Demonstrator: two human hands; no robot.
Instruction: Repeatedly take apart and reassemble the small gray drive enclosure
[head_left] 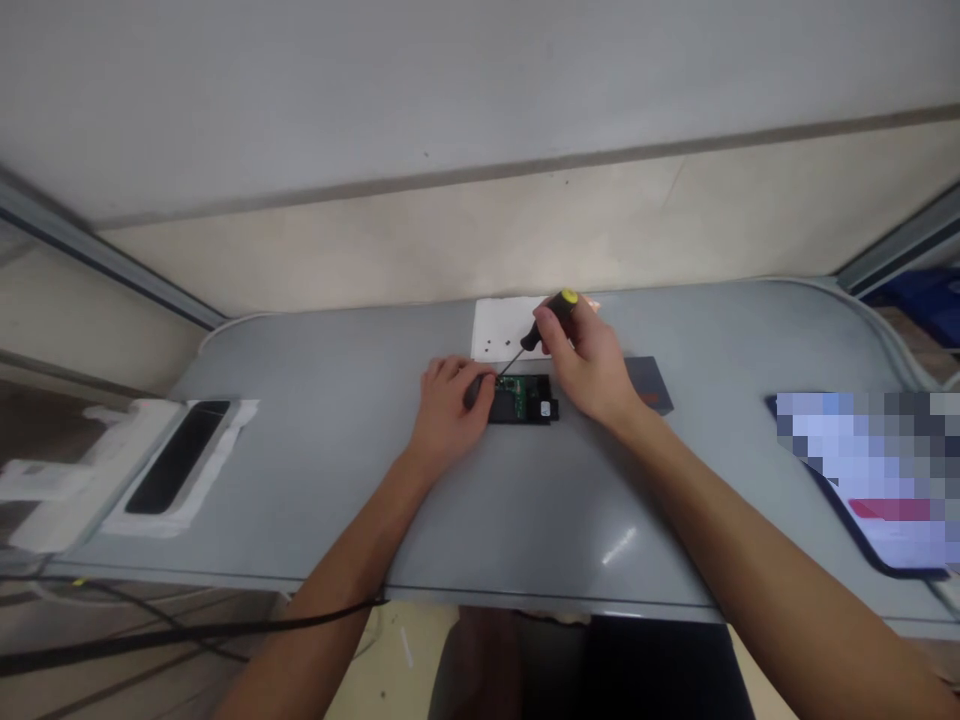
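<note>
An opened black device with a green circuit board (520, 398) lies on the grey table. My left hand (454, 408) holds the device down at its left end, thumb pressed near the board. In my right hand (589, 358) is a screwdriver (551, 316) with a black and yellow handle, its thin shaft slanting down left to the board's upper edge. The exact spot of the tip is too small to tell. Behind the device, a white sheet (491, 320) bears several tiny dark pieces, partly covered by my right hand.
A dark flat card or box (649, 384) lies right of my right hand. A black phone (178, 457) rests on white paper at the left. At the right is a tablet-like screen (870, 480), pixelated. A black cable (300, 622) runs below the table's front edge (555, 606).
</note>
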